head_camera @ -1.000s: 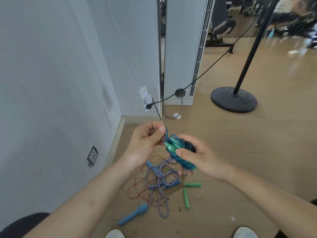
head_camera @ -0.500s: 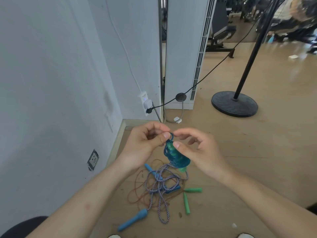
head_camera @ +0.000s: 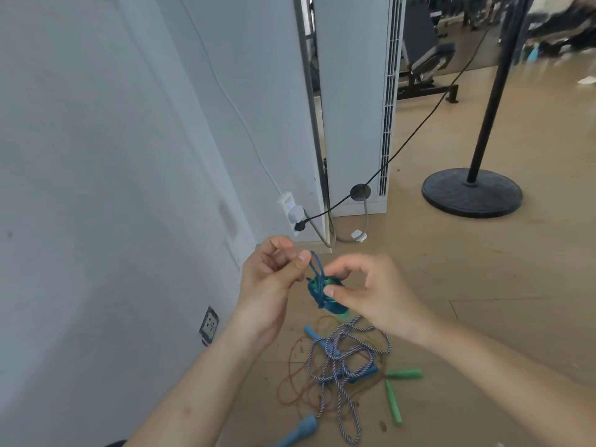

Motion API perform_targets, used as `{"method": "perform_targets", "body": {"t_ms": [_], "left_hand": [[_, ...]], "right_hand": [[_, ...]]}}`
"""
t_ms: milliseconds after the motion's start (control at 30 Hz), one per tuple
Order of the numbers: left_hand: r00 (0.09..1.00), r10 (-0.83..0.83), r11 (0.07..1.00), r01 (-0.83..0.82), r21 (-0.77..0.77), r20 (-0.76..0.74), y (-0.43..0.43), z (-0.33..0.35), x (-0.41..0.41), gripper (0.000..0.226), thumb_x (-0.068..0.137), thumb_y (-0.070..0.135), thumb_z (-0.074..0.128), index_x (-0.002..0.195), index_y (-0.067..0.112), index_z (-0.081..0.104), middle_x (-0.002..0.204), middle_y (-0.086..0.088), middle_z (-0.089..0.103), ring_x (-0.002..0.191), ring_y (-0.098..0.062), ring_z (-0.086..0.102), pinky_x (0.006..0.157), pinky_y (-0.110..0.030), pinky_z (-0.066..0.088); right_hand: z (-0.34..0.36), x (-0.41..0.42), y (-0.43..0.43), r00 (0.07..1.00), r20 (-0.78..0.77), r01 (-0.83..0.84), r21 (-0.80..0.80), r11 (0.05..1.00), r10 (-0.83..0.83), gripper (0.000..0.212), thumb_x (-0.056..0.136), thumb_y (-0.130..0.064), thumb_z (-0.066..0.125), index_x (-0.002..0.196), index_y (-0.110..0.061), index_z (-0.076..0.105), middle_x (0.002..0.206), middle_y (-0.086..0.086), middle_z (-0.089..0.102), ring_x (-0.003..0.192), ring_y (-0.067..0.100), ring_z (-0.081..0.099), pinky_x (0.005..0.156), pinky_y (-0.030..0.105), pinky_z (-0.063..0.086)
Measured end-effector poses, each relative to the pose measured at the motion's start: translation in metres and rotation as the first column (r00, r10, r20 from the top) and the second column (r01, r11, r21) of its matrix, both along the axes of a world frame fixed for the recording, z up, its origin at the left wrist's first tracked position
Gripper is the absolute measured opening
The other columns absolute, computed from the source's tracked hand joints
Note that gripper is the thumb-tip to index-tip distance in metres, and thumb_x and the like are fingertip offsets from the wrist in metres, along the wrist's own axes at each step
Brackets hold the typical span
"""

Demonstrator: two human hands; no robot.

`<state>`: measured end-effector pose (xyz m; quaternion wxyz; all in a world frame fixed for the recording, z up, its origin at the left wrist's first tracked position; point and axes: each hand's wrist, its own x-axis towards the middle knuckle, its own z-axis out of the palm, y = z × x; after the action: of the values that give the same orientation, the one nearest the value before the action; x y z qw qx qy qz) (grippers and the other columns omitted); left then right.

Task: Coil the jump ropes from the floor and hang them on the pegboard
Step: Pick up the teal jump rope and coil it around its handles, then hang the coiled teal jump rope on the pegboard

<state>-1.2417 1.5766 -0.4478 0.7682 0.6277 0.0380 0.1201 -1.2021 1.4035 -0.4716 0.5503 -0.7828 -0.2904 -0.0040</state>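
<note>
Both hands meet at chest height over the tan wooden floor (head_camera: pixel 467 285): the left hand (head_camera: pixel 271 279) pinches a free loop (head_camera: pixel 315 264) between thumb and forefinger, and the right hand (head_camera: pixel 377 295), thumb forward and fingers arched, grips the coiled teal plastic jump rope (head_camera: pixel 322 293) it rises from. From where I stand, this looks like cinching the finished coil, so next the loop wants tucking or tightening, then carrying to the pegboard, which is out of sight. Below, near the foot of the grey wall (head_camera: pixel 96 188), a blue-and-white braided jump rope (head_camera: pixel 338 353) lies tangled over a thin brown jump rope with green handles (head_camera: pixel 404 374), both uncoiled.
</note>
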Motion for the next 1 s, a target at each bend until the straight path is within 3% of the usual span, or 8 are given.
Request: {"method": "perform_targets", "body": {"t_ms": [233, 367, 467, 567, 667, 833, 1000], "left_hand": [[0.993, 0.116, 0.993, -0.117, -0.03, -0.023, 0.005, 0.004, 0.006, 0.027, 0.09, -0.006, 0.063, 0.09, 0.018, 0.051, 0.075, -0.005, 0.071, 0.063, -0.015, 0.048, 0.066, -0.024, 0.044], [0.99, 0.144, 0.989, -0.144, -0.032, -0.004, 0.01, 0.005, 0.01, 0.027, 0.091, -0.005, 0.063, 0.089, 0.019, 0.05, 0.077, -0.004, 0.071, 0.064, -0.015, 0.05, 0.069, -0.025, 0.044], [0.994, 0.096, 0.991, -0.1, 0.094, 0.046, 0.006, 0.004, 0.011, 0.022, 0.092, -0.002, 0.063, 0.084, 0.015, 0.051, 0.078, -0.004, 0.07, 0.064, -0.015, 0.055, 0.067, -0.026, 0.049], [0.995, 0.042, 0.961, -0.065, 0.27, 0.092, 0.005, 0.005, 0.011, 0.016, 0.092, 0.001, 0.067, 0.083, 0.007, 0.054, 0.081, -0.008, 0.069, 0.076, -0.019, 0.062, 0.072, -0.032, 0.052], [0.995, 0.013, 0.957, -0.042, 0.288, 0.099, 0.007, 0.011, 0.01, 0.014, 0.09, 0.008, 0.07, 0.085, 0.009, 0.058, 0.082, -0.009, 0.071, 0.079, -0.022, 0.066, 0.077, -0.035, 0.054], [0.993, 0.051, 0.961, -0.079, 0.267, 0.11, 0.01, 0.035, 0.002, 0.006, 0.092, 0.0, 0.065, 0.095, 0.002, 0.061, 0.083, -0.01, 0.07, 0.079, -0.022, 0.067, 0.075, -0.032, 0.057], [0.98, 0.141, 0.899, -0.185, 0.398, 0.138, 0.023, 0.077, -0.017, 0.013, 0.09, 0.007, 0.07, 0.103, 0.01, 0.073, 0.087, -0.005, 0.074, 0.084, -0.024, 0.071, 0.084, -0.036, 0.059]], "right_hand": [[0.003, 0.005, 0.005, 0.996, -0.086, 0.016, 0.158, 0.987, -0.002, 0.026, 0.081, -0.003, 0.078, 0.078, -0.027, 0.071, 0.077, -0.012, 0.075, 0.074, -0.003, 0.068, 0.071, 0.007, 0.046], [0.003, 0.011, 0.007, 0.972, -0.232, 0.017, 0.271, 0.963, 0.048, 0.015, 0.085, -0.005, 0.075, 0.084, -0.019, 0.071, 0.083, 0.0, 0.077, 0.076, 0.005, 0.07, 0.07, 0.016, 0.052], [0.0, 0.015, 0.01, 0.965, -0.254, 0.005, 0.24, 0.971, 0.058, 0.013, 0.086, -0.007, 0.074, 0.088, -0.02, 0.072, 0.089, 0.001, 0.076, 0.083, 0.01, 0.07, 0.075, 0.022, 0.054], [0.002, 0.018, 0.014, 0.968, -0.233, -0.057, 0.169, 0.984, 0.096, 0.017, 0.086, -0.007, 0.073, 0.089, -0.024, 0.072, 0.093, -0.004, 0.075, 0.089, 0.01, 0.069, 0.082, 0.027, 0.053], [0.011, 0.02, 0.017, 0.953, -0.262, -0.092, 0.236, 0.967, 0.155, 0.016, 0.088, -0.005, 0.069, 0.095, -0.018, 0.073, 0.096, -0.001, 0.076, 0.095, 0.013, 0.07, 0.087, 0.028, 0.054], [0.031, 0.02, 0.029, 0.953, -0.25, -0.084, 0.317, 0.945, 0.169, 0.005, 0.09, -0.013, 0.07, 0.087, -0.013, 0.073, 0.089, 0.003, 0.076, 0.085, 0.013, 0.069, 0.081, 0.028, 0.053], [0.069, 0.02, 0.051, 0.95, -0.209, -0.129, 0.417, 0.9, 0.233, 0.004, 0.091, -0.01, 0.07, 0.089, -0.006, 0.073, 0.089, 0.011, 0.074, 0.084, 0.016, 0.069, 0.084, 0.034, 0.055]]}}
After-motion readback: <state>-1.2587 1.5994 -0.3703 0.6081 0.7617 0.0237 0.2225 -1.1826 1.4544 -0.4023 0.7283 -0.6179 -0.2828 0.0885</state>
